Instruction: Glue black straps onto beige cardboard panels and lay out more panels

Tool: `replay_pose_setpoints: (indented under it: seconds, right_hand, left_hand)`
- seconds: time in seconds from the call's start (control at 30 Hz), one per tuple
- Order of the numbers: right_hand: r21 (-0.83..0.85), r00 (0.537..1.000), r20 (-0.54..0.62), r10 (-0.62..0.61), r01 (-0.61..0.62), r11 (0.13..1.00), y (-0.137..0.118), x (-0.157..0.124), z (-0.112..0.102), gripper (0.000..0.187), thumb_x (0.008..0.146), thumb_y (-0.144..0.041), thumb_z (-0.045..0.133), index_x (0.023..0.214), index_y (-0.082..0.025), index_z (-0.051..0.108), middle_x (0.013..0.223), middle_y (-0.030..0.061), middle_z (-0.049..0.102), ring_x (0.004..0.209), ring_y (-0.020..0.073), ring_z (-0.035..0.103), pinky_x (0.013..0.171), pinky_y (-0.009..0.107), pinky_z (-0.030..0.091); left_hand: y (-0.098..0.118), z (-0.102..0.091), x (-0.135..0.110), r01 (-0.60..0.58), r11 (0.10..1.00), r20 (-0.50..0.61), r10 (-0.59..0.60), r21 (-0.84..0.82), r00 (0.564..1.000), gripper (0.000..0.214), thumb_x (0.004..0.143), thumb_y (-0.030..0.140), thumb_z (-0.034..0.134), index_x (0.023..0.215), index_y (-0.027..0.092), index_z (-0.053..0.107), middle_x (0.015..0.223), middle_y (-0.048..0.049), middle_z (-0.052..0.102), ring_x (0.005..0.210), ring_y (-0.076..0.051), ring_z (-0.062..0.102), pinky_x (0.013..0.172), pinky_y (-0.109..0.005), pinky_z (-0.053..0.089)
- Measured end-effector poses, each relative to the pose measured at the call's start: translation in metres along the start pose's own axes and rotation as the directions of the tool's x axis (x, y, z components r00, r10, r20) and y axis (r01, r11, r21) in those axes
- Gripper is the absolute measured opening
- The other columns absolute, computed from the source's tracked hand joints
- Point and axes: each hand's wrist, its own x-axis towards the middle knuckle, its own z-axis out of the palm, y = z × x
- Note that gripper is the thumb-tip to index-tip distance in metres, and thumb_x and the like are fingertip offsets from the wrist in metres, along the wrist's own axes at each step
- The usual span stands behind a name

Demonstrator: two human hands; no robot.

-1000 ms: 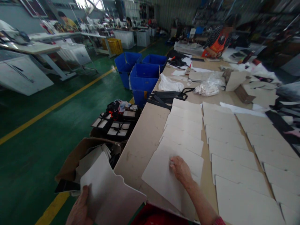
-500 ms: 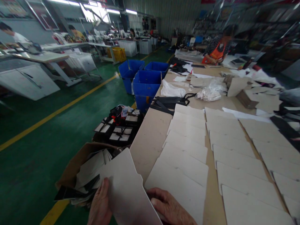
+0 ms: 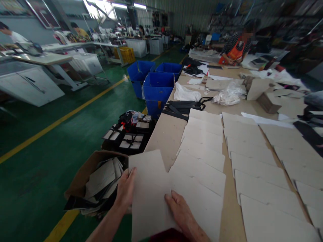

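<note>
A pale grey cardboard panel (image 3: pixel 149 191) is held upright at a slant in front of me, by the table's near left side. My left hand (image 3: pixel 125 189) is closed on its left edge, thumb on the face and fingers behind. On the opposite edge, my right hand (image 3: pixel 180 208) grips it with the thumb on the face; its other fingers are partly hidden. Just right of it, a row of overlapping cardboard panels (image 3: pixel 198 191) runs up the table (image 3: pixel 161 139), its nearest sheets beside my right hand.
More overlapping panels (image 3: pixel 262 178) fill the table's right side. Below on the left stands an open carton (image 3: pixel 80 174) of cardboard pieces. Black straps (image 3: pixel 180 108), a clear plastic bag (image 3: pixel 229 95) and blue bins (image 3: pixel 158 87) are farther off. A person in an orange apron (image 3: pixel 236 53) works beyond.
The held panel has turned so its face is more toward me, and its top has shifted right. My left hand has moved up and right along the edge; my right hand now shows its thumb on the face.
</note>
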Motion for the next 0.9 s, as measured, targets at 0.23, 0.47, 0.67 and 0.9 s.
replay_pose_setpoints:
  seconds: [0.23, 0.47, 0.67, 0.9]
  right_hand:
    - [0.065, 0.999, -0.038, 0.037, -0.034, 0.997, -0.02, 0.051, 0.006, 0.05, 0.092, -0.056, 0.033, 0.112, -0.016, 0.056, 0.101, 0.0107, 0.067, 0.083, 0.0202, 0.065, 0.064, 0.03, 0.053]
    - [-0.137, 0.997, 0.07, 0.039, -0.029, 0.99, 0.033, 0.014, 0.026, 0.02, 0.083, -0.035, 0.051, 0.093, -0.021, 0.062, 0.075, 0.0018, 0.067, 0.065, 0.0147, 0.062, 0.053, 0.021, 0.046]
    - [-0.197, 0.982, 0.173, 0.072, -0.037, 0.98, 0.052, -0.02, 0.023, 0.027, 0.085, -0.03, 0.046, 0.1, -0.02, 0.066, 0.072, 0.001, 0.068, 0.062, 0.0157, 0.063, 0.053, 0.023, 0.046]
    - [-0.407, 0.932, -0.206, -0.298, 0.195, 0.892, 0.067, -0.039, -0.023, 0.03, 0.096, -0.031, 0.038, 0.105, -0.021, 0.064, 0.102, 0.0085, 0.069, 0.095, 0.0209, 0.063, 0.088, 0.034, 0.048]
  left_hand:
    - [0.01, 0.033, 0.074, -0.344, 0.905, 0.175, 0.307, 0.251, 0.935, 0.075, 0.08, 0.039, 0.061, 0.144, 0.013, 0.034, 0.139, -0.0177, 0.053, 0.12, -0.028, 0.057, 0.102, -0.044, 0.044]
    - [-0.074, 0.026, 0.032, -0.532, 0.706, 0.324, 0.424, 0.467, 0.846, 0.066, 0.075, 0.037, 0.064, 0.135, 0.014, 0.05, 0.149, -0.0175, 0.043, 0.143, -0.034, 0.028, 0.118, -0.054, 0.019]
    - [-0.086, 0.035, 0.021, -0.546, 0.31, 0.405, 0.416, 0.778, 0.814, 0.073, 0.083, 0.046, 0.059, 0.145, 0.015, 0.038, 0.158, -0.02, 0.025, 0.147, -0.035, 0.018, 0.116, -0.055, 0.018]
    - [-0.076, 0.046, 0.022, -0.495, 0.169, 0.386, 0.434, 0.853, 0.814, 0.072, 0.087, 0.05, 0.051, 0.146, 0.011, 0.037, 0.157, -0.0241, 0.024, 0.145, -0.037, 0.02, 0.115, -0.056, 0.018]
